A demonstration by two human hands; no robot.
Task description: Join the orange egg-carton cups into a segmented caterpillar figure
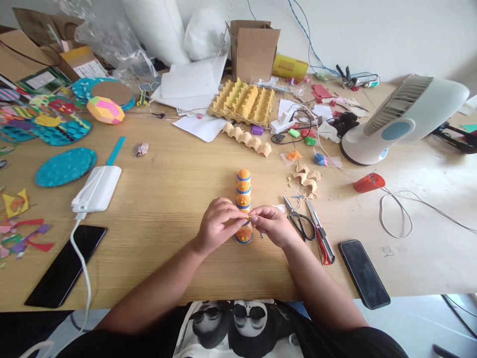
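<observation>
My left hand [219, 223] and my right hand [274, 223] meet above a painted egg-carton strip [243, 201]. Fingertips of both hands are pinched together around a tiny yellow piece [248, 217], too small to make out in detail. The strip lies lengthwise away from me, a row of orange bumps with blue bands at their bases. Small yellow marks or coils show on several bumps. My fingers partly hide the bumps nearer to me.
Right of my hands lie black-handled scissors [300, 219], a red utility knife [321, 232], carton scraps [307, 179] and a phone [364, 273]. A white fan [398, 119] stands farther right. Yellow egg cartons [244, 102] lie behind; a power bank [97, 189] and tablet-like black device [67, 266] sit left.
</observation>
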